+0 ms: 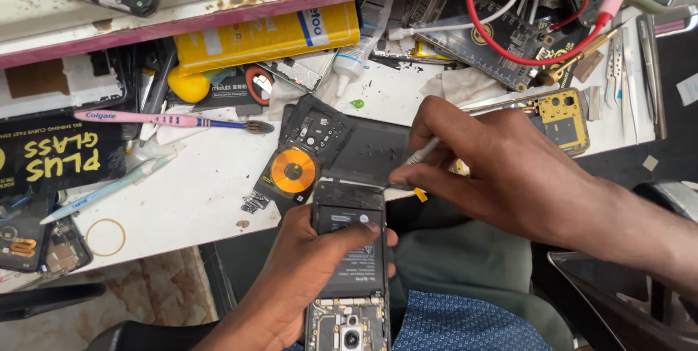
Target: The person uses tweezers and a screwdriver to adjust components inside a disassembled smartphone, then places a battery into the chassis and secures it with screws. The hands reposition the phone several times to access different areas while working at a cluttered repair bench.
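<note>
the opened phone [350, 271] sits just off the near edge of the surface [211, 184], over the person's lap, with its back cover already off: the battery and the circuit board at its lower end are exposed. a black inner cover plate with an orange coil [305, 154] lies apart on the surface near that edge, so the strip-down appears well advanced, while the battery is not yet out and the board is in place. the left hand [305, 278] cradles the phone from beneath, thumb across the battery, grip closed on the phone. the right hand [502, 165] reaches in from the right, wrist raised, fingers pinched on a slim white tool [424, 151] whose tip meets the phone's upper edge. a pink toothbrush [167, 120] and a yellow box [265, 37] lie toward the far edge, tweezers [649, 67] near the right edge.
</note>
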